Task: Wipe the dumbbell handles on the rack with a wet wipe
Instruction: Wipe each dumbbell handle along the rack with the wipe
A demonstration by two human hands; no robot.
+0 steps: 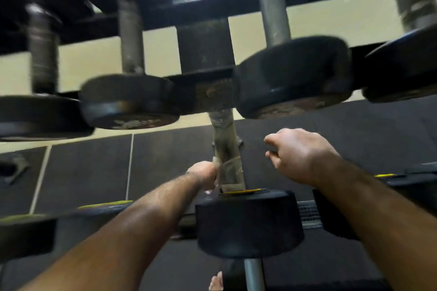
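Your left hand (205, 173) is gripping the wet wipe (228, 173) round a dumbbell handle (227, 149); right hand (299, 155) is hovering nearby, fingers loosely curled, holding nothing.

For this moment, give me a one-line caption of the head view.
Left hand wraps a wet wipe round a dumbbell handle; right hand hovers beside it.
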